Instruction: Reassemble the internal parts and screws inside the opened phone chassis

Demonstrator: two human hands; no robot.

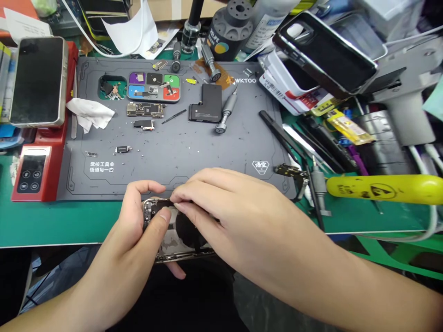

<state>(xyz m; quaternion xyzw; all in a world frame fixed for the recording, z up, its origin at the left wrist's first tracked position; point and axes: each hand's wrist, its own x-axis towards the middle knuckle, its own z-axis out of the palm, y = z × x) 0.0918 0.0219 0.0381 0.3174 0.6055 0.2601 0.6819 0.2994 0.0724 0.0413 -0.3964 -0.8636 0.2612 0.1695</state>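
Observation:
My left hand [133, 235] is closed around the end of an opened phone housing [169, 246], held tilted just off the front of the bench. Its thumb presses on the inside and its other fingers wrap the outer edge and underside. Over the housing's far edge, my right hand [228, 203] has its thumb and fingertips pinched together; whatever they hold is too small or hidden to make out. The right hand covers the housing's right part. Beyond the hands, a black phone battery [211, 103], a screwdriver [228, 108] and a circuit board [145, 109] lie on the grey work mat [166, 152].
A coloured parts tray [154, 99] with small components sits at the mat's back. At left, a phone [38, 83] rests on a red device [38, 175]. Tweezers [277, 131], a yellow-handled tool [384, 189] and phone cases [328, 50] crowd the right side.

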